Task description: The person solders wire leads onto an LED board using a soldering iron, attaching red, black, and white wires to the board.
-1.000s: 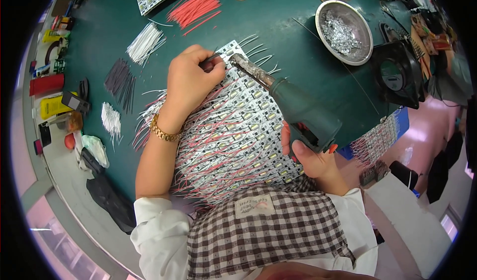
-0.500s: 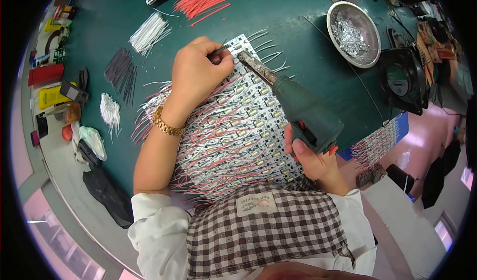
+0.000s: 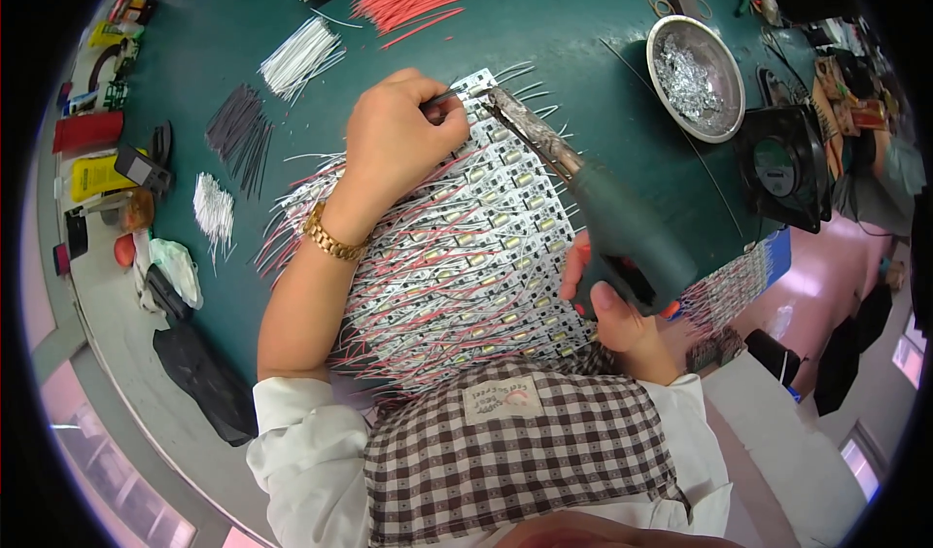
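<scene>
My left hand [image 3: 403, 140], with a gold watch band on the wrist, is closed in a pinch on thin black wires [image 3: 442, 97] at the far end of a panel of white circuit boards [image 3: 505, 198]. Red and white wires stick out from both sides of that panel. Gripped in my right hand [image 3: 617, 320] is a dark green soldering gun [image 3: 632, 232]. Its sooty metal tip lies over the far boards, just right of my left fingertips; whether it touches them I cannot tell.
Loose wires lie in bunches: red [image 3: 408, 4], white [image 3: 301, 57], black [image 3: 239, 132], and a short white pile [image 3: 214, 208]. At the right stand a metal bowl of silvery solder scraps [image 3: 690, 77] and a black fan [image 3: 785, 169]. Another wired panel [image 3: 729, 291] sits at the table's right edge.
The soldering gun has shifted a little to the right, its tip drawing slightly away from my left fingertips. My left hand keeps its pinch on the wires. The whole view has shifted slightly.
</scene>
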The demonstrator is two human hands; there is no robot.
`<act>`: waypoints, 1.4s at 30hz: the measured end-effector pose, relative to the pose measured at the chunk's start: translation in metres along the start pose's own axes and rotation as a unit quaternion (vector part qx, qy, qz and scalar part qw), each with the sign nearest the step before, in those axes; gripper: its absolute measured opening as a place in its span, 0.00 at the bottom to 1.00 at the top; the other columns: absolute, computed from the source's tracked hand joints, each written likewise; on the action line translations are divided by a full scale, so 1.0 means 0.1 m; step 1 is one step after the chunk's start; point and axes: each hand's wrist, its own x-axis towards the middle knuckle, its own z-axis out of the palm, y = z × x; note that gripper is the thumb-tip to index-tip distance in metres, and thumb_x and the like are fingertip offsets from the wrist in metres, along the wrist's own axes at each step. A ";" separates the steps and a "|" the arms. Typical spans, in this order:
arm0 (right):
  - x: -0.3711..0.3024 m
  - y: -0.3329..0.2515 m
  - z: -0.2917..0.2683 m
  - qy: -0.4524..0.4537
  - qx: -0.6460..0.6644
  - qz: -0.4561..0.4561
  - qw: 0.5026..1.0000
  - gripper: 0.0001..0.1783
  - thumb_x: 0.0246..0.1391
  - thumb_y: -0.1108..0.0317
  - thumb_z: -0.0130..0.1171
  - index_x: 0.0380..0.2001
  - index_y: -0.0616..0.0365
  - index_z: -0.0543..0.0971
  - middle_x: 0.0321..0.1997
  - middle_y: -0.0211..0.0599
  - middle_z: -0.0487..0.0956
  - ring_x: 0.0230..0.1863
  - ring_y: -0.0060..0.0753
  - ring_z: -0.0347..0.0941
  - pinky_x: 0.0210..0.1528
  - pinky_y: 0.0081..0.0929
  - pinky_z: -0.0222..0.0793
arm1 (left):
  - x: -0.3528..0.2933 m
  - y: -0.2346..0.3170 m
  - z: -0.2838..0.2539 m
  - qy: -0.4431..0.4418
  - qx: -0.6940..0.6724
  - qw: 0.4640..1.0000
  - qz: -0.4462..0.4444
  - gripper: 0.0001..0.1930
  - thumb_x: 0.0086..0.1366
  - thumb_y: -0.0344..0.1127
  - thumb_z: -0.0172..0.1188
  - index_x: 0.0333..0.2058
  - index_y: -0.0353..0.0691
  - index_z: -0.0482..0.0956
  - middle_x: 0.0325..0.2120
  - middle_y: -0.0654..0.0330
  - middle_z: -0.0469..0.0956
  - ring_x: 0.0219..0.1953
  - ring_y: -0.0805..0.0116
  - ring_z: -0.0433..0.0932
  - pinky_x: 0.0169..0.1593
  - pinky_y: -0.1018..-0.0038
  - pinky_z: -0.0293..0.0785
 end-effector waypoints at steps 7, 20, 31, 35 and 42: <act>0.02 0.02 0.11 0.110 0.089 0.064 0.988 0.35 0.48 0.44 0.59 0.51 0.60 0.67 0.22 0.37 0.71 0.20 0.24 0.66 0.21 0.19 0.60 | 0.00 0.01 -0.02 -0.008 -0.008 1.000 0.002 0.07 0.50 0.29 0.61 0.26 0.31 0.78 0.22 0.61 0.73 0.22 0.76 0.70 0.29 0.79 0.68; -0.08 0.10 -0.02 0.079 0.149 -0.069 0.983 0.27 0.56 0.63 0.54 0.56 0.65 0.65 0.31 0.37 0.74 0.26 0.23 0.68 0.27 0.22 0.63 | 0.01 0.12 -0.59 0.201 -0.042 0.978 0.041 0.08 0.61 0.34 0.59 0.31 0.35 0.77 0.24 0.56 0.77 0.24 0.67 0.76 0.30 0.74 0.72; -0.24 0.02 -0.03 0.117 0.126 0.014 0.985 0.34 0.47 0.47 0.62 0.49 0.63 0.69 0.27 0.38 0.72 0.25 0.25 0.70 0.26 0.22 0.67 | -0.21 0.15 0.03 -0.021 -0.071 0.997 0.005 0.04 0.54 0.27 0.60 0.27 0.33 0.76 0.19 0.65 0.75 0.21 0.82 0.69 0.28 0.82 0.68; -0.28 0.07 -0.06 0.107 0.143 0.028 0.984 0.34 0.47 0.47 0.61 0.50 0.63 0.69 0.27 0.38 0.72 0.25 0.25 0.70 0.26 0.21 0.66 | -0.21 0.20 0.02 -0.032 -0.053 0.998 -0.029 0.04 0.53 0.27 0.60 0.26 0.33 0.76 0.19 0.65 0.76 0.22 0.82 0.70 0.28 0.83 0.68; -0.25 0.04 -0.04 0.093 0.133 0.063 0.985 0.34 0.48 0.48 0.61 0.50 0.63 0.69 0.27 0.37 0.72 0.24 0.25 0.69 0.26 0.21 0.64 | -0.21 0.18 0.04 -0.031 -0.049 0.998 -0.032 0.05 0.52 0.29 0.60 0.26 0.32 0.79 0.17 0.65 0.75 0.21 0.82 0.70 0.27 0.83 0.67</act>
